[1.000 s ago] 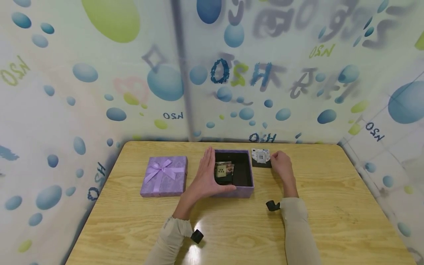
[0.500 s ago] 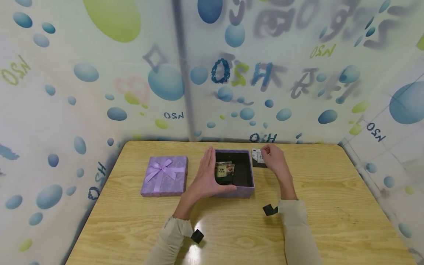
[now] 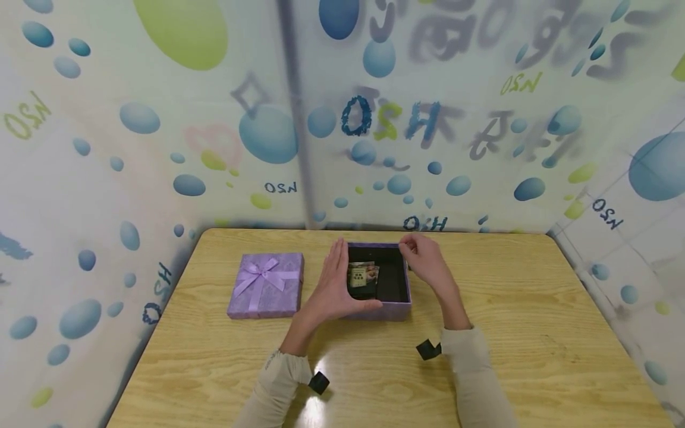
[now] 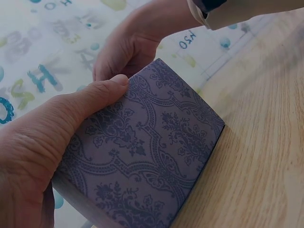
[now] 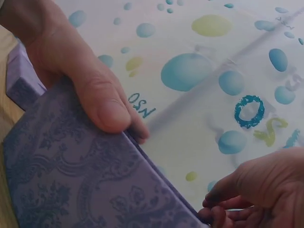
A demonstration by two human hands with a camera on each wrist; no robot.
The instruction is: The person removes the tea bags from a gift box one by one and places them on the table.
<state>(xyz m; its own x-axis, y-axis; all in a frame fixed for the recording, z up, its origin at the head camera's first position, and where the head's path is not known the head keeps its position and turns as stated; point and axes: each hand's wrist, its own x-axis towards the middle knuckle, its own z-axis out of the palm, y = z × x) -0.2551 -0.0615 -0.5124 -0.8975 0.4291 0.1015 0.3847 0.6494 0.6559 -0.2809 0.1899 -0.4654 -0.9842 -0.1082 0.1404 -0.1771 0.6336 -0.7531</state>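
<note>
An uncovered purple box (image 3: 395, 311) with a dark inside stands on the table. My left hand (image 3: 333, 291) rests against its left and front walls, fingers straight. In the left wrist view, the thumb (image 4: 102, 92) lies along the patterned wall. Inside the box, a small packet (image 3: 364, 274) with a light label lies at the left. My right hand (image 3: 425, 258) is at the box's back right corner, fingers bent and tips close together by the rim. The right wrist view shows those fingertips (image 5: 211, 205) beside the box edge; whether they pinch something is hidden.
Left of the box lies a purple lid (image 3: 266, 285) with a ribbon bow. The wooden table (image 3: 535, 333) meets a wall covering (image 3: 455, 148) printed with blue and green drops at its back edge. A black strap end (image 3: 320, 383) hangs from the left sleeve.
My right hand has moved left, from the right side of a black and white packet beside the box to the box's rim. That packet is now almost wholly hidden. My left hand has stayed put.
</note>
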